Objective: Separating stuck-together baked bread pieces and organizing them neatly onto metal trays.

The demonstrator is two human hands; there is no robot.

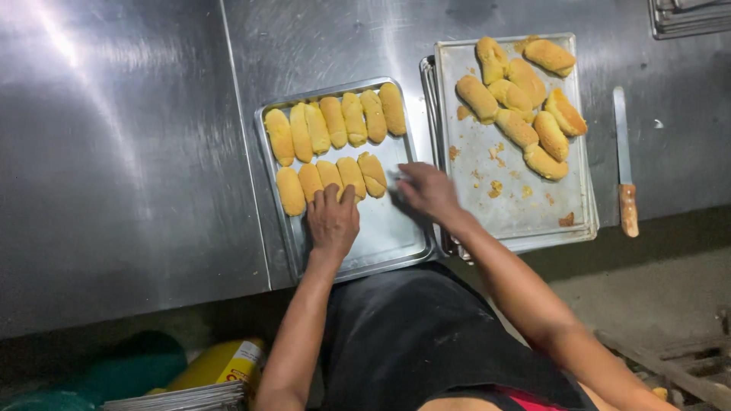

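Note:
My left hand [333, 219] rests on a small steel tray [388, 236], its fingertips touching the near row of golden oblong bread rolls [329, 175]. A second row of rolls [335, 120] lies along the tray's far edge. My right hand [426, 190] hovers over the tray's right side, fingers loosely curled, next to the last roll [372, 173] of the near row; it seems to hold nothing. To the right, a bigger baking tray [495, 205] carries several loose rolls [525, 99] and crumbs.
Both trays sit on a stainless steel table [122, 152]. A knife with a wooden handle [626, 164] lies right of the big tray. More trays [689, 15] are stacked at the top right. A yellow container [217, 365] stands below the table edge.

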